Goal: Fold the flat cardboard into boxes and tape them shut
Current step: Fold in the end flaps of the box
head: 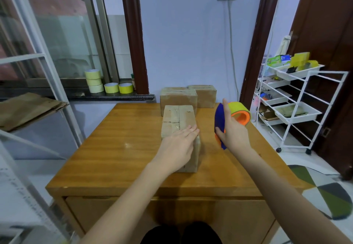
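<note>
While unlabelled, box under left hand.

Both forearms are bare to the frame's lower edge, with no sleeves, watch or rings. The left hand and right hand wear no gloves. Below the wooden table, dark clothing covers the lap.

Three cardboard boxes are sitting on the table toward twelve o'clock; five tape rolls are resting on the sill at ten o'clock; one tape dispenser is showing at two o'clock
</note>
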